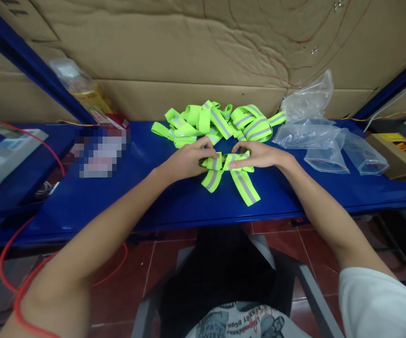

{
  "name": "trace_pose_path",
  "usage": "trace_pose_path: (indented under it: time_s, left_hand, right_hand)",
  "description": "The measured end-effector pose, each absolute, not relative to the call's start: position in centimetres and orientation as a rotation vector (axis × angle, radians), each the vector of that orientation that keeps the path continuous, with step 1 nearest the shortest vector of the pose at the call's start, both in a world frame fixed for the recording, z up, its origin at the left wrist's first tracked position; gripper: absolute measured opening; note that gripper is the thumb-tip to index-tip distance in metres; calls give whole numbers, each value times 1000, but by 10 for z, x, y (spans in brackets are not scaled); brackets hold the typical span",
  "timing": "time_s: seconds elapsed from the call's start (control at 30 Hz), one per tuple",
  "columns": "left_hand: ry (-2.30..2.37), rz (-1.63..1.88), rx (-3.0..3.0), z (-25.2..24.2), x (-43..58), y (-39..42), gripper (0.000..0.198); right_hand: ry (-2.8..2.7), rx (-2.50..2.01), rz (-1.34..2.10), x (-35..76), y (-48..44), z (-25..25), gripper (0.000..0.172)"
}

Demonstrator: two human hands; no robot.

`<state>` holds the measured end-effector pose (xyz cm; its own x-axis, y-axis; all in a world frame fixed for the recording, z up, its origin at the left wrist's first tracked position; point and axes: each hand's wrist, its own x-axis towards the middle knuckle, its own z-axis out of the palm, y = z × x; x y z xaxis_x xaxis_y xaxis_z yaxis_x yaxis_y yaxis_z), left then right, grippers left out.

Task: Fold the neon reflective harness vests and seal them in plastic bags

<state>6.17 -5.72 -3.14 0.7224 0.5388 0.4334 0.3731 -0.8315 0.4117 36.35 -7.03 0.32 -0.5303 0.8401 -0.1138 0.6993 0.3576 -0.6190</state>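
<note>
A neon yellow-green reflective strap [247,186] with a grey stripe is bunched between my two hands, its loose ends hanging toward the front edge of the blue table. My left hand [191,159] pinches the strap's left part, fingers curled. On the other side my right hand [255,155] grips it with the thumb across the front. A dark bit shows in the gap between the hands, too small to name. Just behind them lies a pile of similar reflective straps [203,119], looped and tangled.
Clear plastic bags [312,136] lie right of the pile, beside an open cardboard box [400,155]. A plastic bottle [79,87] stands at the back left. Red tubing [23,300] loops by my left arm. Cardboard [175,47] backs the blue table [146,188].
</note>
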Motion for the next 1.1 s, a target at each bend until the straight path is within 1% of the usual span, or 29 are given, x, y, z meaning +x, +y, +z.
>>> trace_pose_path:
  time_s: [0.07, 0.13, 0.17, 0.23, 0.27, 0.3, 0.4, 0.43, 0.47, 0.53, 0.6, 0.7, 0.73, 0.8, 0.87, 0.93, 1.0, 1.1]
  left_hand:
    - [677, 721, 2515, -29, 57, -55, 39]
    - [655, 646, 2382, -28, 54, -52, 46]
    - [656, 618, 2327, -28, 54, -52, 44]
    - [686, 619, 2243, -29, 57, -52, 33]
    - [713, 644, 2214, -30, 60, -53, 31]
    - [745, 682, 2190, -31, 63, -54, 34]
    - [887, 796, 2143, -36, 70, -54, 60]
    - [944, 811, 2144, -37, 70, -53, 65]
    - [996, 816, 2151, -39, 70, -52, 63]
    - [1052, 798, 2160, -41, 69, -49, 51]
    - [1035, 773, 2086, -42, 67, -46, 44]
    - [951, 766, 1869, -44, 65, -43, 42]
    - [919, 777, 1812, -45, 65, -42, 42]
    - [862, 810, 1747, -46, 64, -41, 41]
    - [824, 825, 1740, -46, 63, -41, 42]
    - [817, 832, 1799, -45, 63, -43, 43]
    - [837, 875, 1919, -41, 63, -45, 44]
    - [863, 939, 2153, -34, 64, -50, 40]
  right_hand:
    - [-2448, -1423, 944, 367, -68, 3, 65]
    - [-2484, -1397, 912, 369, -66, 2, 69]
    - [-2499, -1380, 886, 369, -65, 0, 72]
    - [-2534, -1332, 813, 371, -63, -3, 76]
    - [-2545, -1308, 773, 371, -63, -5, 77]
    - [-2548, -1287, 731, 371, -62, -6, 78]
    - [-2501, -1234, 624, 370, -62, -9, 78]
    - [-2471, -1223, 594, 369, -63, -10, 77]
    - [-2434, -1221, 572, 367, -63, -10, 76]
    - [-2331, -1263, 630, 362, -66, -9, 73]
    - [-2165, -1356, 863, 356, -69, -8, 75]
    - [-1854, -1419, 1241, 348, -74, -7, 80]
    - [-1770, -1412, 1304, 347, -75, -6, 80]
    - [-1662, -1388, 1370, 345, -76, -5, 74]
    - [-1630, -1372, 1403, 347, -75, -4, 66]
    - [-1675, -1342, 1395, 350, -73, -3, 62]
    - [-1791, -1285, 1301, 356, -70, -2, 63]
    - [-2010, -1178, 1043, 364, -66, -2, 68]
